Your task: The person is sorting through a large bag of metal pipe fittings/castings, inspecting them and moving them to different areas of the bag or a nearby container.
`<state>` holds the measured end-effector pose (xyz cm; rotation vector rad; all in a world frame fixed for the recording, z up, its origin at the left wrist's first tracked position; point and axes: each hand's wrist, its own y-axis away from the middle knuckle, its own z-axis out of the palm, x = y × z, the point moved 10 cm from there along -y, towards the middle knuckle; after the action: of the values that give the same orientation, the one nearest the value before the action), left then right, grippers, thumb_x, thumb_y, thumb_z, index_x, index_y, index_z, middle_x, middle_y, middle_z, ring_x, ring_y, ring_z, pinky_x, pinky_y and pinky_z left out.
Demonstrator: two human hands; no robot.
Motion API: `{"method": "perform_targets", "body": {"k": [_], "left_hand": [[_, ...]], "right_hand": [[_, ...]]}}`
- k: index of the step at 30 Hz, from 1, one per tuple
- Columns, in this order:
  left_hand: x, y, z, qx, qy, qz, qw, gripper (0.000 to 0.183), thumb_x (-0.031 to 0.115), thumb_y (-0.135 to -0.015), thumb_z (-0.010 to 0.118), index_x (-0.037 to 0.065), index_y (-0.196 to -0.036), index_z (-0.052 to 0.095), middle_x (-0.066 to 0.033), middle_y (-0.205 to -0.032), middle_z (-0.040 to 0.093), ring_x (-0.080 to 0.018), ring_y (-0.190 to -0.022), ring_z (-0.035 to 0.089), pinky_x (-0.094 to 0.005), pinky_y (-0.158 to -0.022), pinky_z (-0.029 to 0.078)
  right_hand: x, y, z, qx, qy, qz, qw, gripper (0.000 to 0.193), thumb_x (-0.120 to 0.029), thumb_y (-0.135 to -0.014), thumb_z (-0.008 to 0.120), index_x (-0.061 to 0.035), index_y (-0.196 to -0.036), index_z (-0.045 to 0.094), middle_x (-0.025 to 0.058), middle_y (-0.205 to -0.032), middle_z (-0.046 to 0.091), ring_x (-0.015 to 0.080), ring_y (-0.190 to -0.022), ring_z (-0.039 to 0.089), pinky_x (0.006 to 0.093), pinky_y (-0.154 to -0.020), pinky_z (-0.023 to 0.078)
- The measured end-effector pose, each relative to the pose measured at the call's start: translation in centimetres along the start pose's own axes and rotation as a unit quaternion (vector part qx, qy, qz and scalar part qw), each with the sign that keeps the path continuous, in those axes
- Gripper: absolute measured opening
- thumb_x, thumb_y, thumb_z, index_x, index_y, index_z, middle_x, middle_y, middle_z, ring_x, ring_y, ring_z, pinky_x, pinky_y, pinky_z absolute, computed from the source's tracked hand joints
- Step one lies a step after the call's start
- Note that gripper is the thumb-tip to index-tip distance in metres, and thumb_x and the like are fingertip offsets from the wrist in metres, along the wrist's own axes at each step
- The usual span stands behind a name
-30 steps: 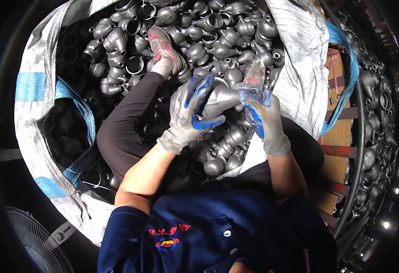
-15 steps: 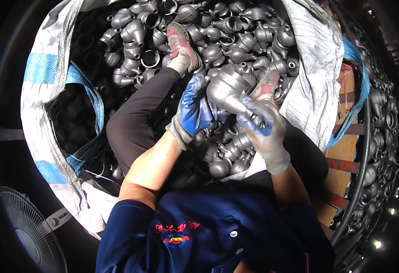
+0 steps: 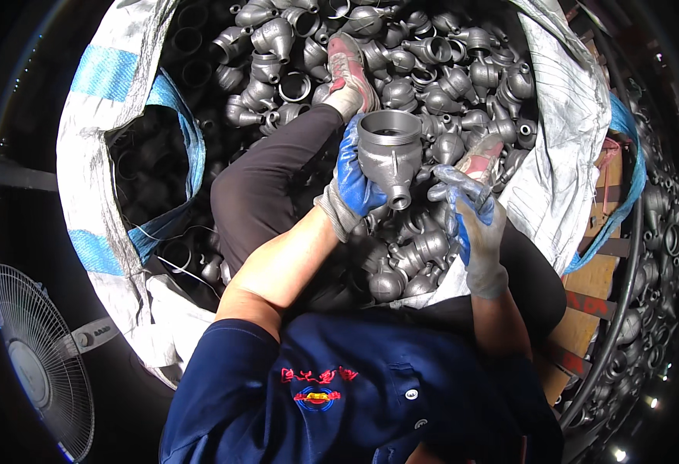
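In my left hand point(image 3: 359, 178), gloved in blue and grey, is a grey metal casting point(image 3: 390, 151). Its wide round mouth with a threaded rim points up, and a narrow spout with a hole faces down toward me. My fingers wrap its left side. Off to the right of the casting and apart from it, my right hand point(image 3: 475, 213) is raised in a matching glove, fingers stretched and holding nothing visible. Beneath both hands lie many similar castings point(image 3: 424, 243) in a heap.
The castings fill a big white bulk bag point(image 3: 92, 193) with blue straps point(image 3: 188, 147). My legs rest among them, and my shoes point(image 3: 347, 69) are pink and grey. A fan point(image 3: 41, 371) stands at the lower left. Wooden boards point(image 3: 606, 267) and more castings point(image 3: 653, 224) lie to the right.
My right hand has come off the casting's spout and moved away to the right. The casting has turned in my left hand, so its threaded mouth now shows. The whole view has shifted slightly.
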<state>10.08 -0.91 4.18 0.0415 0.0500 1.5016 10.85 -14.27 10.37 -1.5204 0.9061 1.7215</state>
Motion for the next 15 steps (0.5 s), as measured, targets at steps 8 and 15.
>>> {"method": "perform_targets", "body": {"k": [8, 15], "left_hand": [[0.1, 0.1, 1.2, -0.02, -0.01, -0.016, 1.0, 0.048, 0.041, -0.095, 0.036, 0.002, -0.122, 0.047, -0.0181, -0.115, 0.057, -0.0296, -0.101, 0.059, -0.0433, -0.09, 0.049], [0.2, 0.3, 1.3, -0.043, -0.024, -0.003, 0.999, 0.047, 0.04, -0.097, 0.034, 0.002, -0.119, 0.047, -0.0158, -0.117, 0.056, -0.0266, -0.104, 0.058, -0.0418, -0.093, 0.048]], "right_hand": [[1.3, -0.4, 0.0, -0.004, -0.086, 0.041, 0.995, 0.025, -0.014, -0.092, 0.05, 0.0033, -0.104, 0.062, 0.0011, -0.072, 0.061, 0.001, -0.052, 0.043, 0.0162, -0.046, 0.032], [2.4, -0.5, -2.5, 0.078, 0.003, 0.011, 0.997, 0.035, -0.026, -0.097, 0.042, 0.0008, -0.115, 0.056, 0.0043, -0.082, 0.061, 0.0043, -0.063, 0.053, 0.0166, -0.053, 0.041]]}}
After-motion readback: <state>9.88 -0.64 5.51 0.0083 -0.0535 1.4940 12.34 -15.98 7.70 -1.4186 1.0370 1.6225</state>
